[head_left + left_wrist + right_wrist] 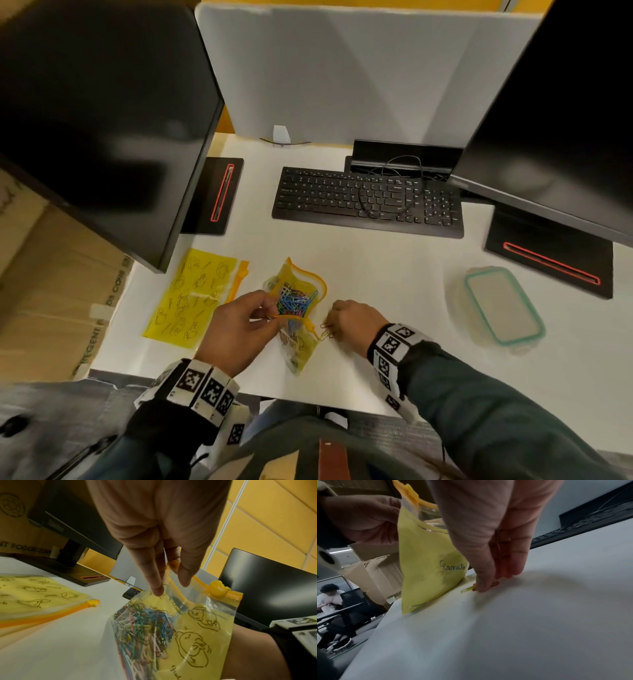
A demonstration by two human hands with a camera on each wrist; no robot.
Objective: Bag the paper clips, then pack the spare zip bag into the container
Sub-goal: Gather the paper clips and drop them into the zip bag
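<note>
My left hand (239, 325) pinches the open orange rim of a yellow printed zip bag (301, 346) and holds it upright on the white desk. A heap of coloured paper clips (145, 628) lies inside the bag (197, 635); its duck-shaped slider (218, 588) sits at the rim's end. Just right of the bag, my right hand (346, 318) has thumb and fingertips down on a few loose clips (327, 330), pinching a red clip (494, 584) with a yellow clip (468, 588) beside it. The spare zip bag (191, 298) lies flat at the left. The lidded clear container (500, 308) with a teal rim stands at the right.
A black keyboard (366, 202) with a loose cable lies behind the bags. Two monitors on black stands (214, 195) (548, 260) flank it, before a grey divider panel. Cardboard boxes (51, 291) stand off the desk's left edge. The desk's near edge (308, 401) runs close below my hands.
</note>
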